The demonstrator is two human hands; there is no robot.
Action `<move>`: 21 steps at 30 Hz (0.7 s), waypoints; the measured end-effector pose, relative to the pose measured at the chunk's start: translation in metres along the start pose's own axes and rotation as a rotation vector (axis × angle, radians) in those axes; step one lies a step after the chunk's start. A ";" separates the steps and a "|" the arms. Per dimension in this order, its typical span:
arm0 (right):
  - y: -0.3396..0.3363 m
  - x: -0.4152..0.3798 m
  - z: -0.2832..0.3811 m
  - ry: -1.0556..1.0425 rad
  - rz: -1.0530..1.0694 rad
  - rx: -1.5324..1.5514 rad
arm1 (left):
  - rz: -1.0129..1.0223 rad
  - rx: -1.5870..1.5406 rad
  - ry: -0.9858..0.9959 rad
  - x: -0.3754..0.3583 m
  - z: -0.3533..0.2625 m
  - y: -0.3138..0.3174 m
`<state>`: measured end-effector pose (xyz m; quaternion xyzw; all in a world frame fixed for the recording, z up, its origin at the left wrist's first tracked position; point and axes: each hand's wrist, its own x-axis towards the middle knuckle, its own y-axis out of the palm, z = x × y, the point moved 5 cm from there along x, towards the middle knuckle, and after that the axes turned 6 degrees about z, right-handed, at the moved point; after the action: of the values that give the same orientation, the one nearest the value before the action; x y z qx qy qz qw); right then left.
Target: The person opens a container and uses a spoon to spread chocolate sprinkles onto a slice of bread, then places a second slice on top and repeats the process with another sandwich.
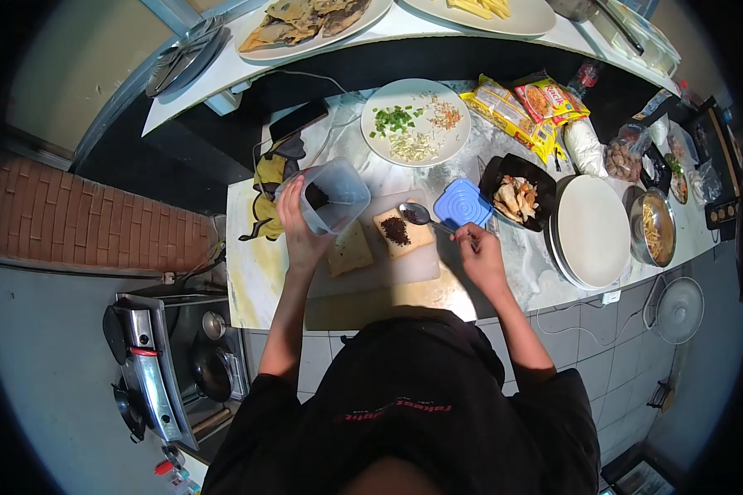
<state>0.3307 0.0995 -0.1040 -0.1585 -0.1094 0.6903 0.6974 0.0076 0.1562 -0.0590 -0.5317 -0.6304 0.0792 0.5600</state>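
Observation:
My left hand (pixel 297 216) grips a clear plastic container (pixel 345 194), tilted, with dark brown sprinkles (pixel 315 196) in its bottom. In my right hand (pixel 477 252) is a metal spoon (pixel 417 214), its bowl over the edge of a bread slice (pixel 413 237). A small heap of the same dark sprinkles lies on that slice. To its left, a second bread slice (pixel 351 252) is partly shaded below the container. Both slices rest on a pale cutting board (pixel 425 266). A blue lid (pixel 462 204) lies just beyond the spoon.
A plate (pixel 429 157) of chopped green and pale pieces stands at the back. Rightward are a black bowl (pixel 504 165) of food, stacked plates (pixel 593 231), a metal bowl (pixel 669 243) and noodle packets (pixel 545 99). A phone (pixel 299 120) and yellow-black cloth (pixel 268 177) lie left.

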 end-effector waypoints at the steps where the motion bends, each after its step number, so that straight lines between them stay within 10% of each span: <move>1: 0.001 -0.003 0.004 0.001 0.002 -0.001 | 0.006 -0.004 -0.002 -0.002 0.001 0.001; 10: 0.026 -0.020 0.028 -0.249 0.066 -0.566 | 0.017 -0.017 -0.029 -0.003 -0.001 -0.001; 21: 0.015 -0.011 0.027 -0.123 -0.007 -0.264 | -0.023 -0.018 -0.010 -0.003 -0.004 -0.001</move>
<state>0.3062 0.0908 -0.0837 -0.2059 -0.2425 0.6758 0.6649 0.0094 0.1518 -0.0585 -0.5288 -0.6400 0.0697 0.5531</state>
